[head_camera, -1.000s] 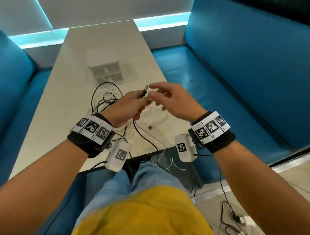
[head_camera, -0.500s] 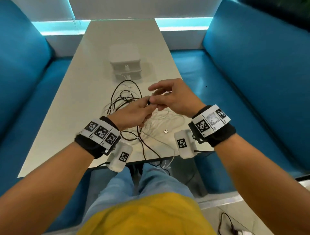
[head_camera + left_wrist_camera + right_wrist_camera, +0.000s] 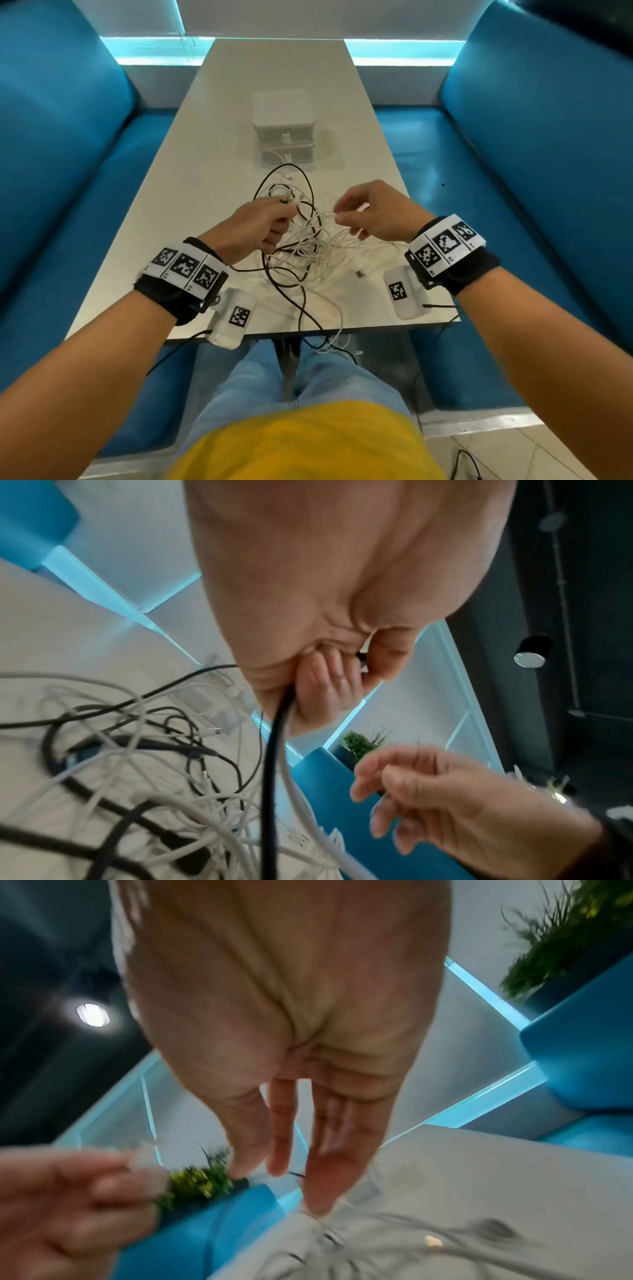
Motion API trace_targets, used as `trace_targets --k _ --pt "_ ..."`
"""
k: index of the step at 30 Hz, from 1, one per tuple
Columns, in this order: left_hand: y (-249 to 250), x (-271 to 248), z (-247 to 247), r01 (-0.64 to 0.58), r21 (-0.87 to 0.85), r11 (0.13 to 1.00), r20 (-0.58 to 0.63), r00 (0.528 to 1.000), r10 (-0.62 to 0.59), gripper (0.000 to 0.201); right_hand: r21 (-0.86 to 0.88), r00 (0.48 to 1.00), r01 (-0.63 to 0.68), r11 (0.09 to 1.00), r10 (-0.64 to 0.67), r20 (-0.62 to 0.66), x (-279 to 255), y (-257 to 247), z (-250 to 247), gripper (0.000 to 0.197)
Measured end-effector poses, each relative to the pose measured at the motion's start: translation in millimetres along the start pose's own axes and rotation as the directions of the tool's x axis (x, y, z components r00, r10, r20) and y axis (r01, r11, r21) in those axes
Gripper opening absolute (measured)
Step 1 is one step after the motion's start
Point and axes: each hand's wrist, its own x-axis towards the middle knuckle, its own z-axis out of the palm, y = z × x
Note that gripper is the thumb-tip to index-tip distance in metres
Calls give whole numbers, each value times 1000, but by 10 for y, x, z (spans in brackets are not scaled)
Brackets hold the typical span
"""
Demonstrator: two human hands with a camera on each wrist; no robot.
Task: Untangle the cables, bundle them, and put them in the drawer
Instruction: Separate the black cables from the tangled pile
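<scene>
A tangle of black and white cables (image 3: 305,246) lies on the white table (image 3: 212,144), between my hands. My left hand (image 3: 282,209) grips a black cable (image 3: 274,764) and a white cable (image 3: 298,777) together, with their plug ends pinched at its fingertips. My right hand (image 3: 337,214) hovers just right of the tangle with its fingers relaxed and its fingertips (image 3: 318,1202) at a thin white strand, and no clear grip shows. A small white drawer unit (image 3: 282,116) stands further back, and its lower drawer (image 3: 287,156) looks slightly pulled out.
A loose USB plug (image 3: 359,273) lies near my right wrist. Some cable ends hang over the table's front edge (image 3: 325,339) above my knees. Blue benches (image 3: 68,171) flank the table on both sides.
My hands were together on one plug end and have now parted. The right hand let go and moved right, while the left keeps the cables. The view has swung to centre on the table.
</scene>
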Motion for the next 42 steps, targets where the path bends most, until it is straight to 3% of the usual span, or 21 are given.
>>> trace_targets --k 2,7,10,12,21,25,29,31,36,39,42 --pt "-51 5 -65 22 -69 997 -36 999 -25 38 -165 999 -53 985 50 -21 47 169 35 17" --pt "-196 -14 -104 41 -54 998 -138 989 -48 40 -348 994 -65 935 91 59 162 132 307 36" --pt "-266 -39 -111 44 -21 999 -198 979 -47 37 -476 995 11 880 38 93 304 84 571 13" --pt "-296 -53 -130 38 -11 999 -223 974 -40 37 -540 991 23 841 51 121 407 82 741 12" --pt "-370 -3 -186 38 -25 999 -257 965 -43 33 -591 986 -13 807 109 128 566 50 952 18" --pt "-387 105 -75 -54 100 993 -327 941 84 16 -629 983 81 773 43 180 466 -23 876 11" --pt "-375 229 34 -154 167 974 -348 915 204 19 -510 977 203 836 -135 167 369 -198 628 33" --pt "-336 272 55 -182 128 975 -345 914 215 23 -432 974 227 873 -201 105 330 -264 460 35" --pt "-248 336 34 -140 179 974 -346 917 196 32 -224 977 180 958 -201 -73 280 -267 220 4" --pt "-231 373 5 -100 243 965 -377 907 189 38 -91 964 183 979 -197 -180 311 -252 131 13" --pt "-225 368 -13 -62 372 926 -380 900 213 35 157 943 210 965 -158 -292 347 -298 27 21"
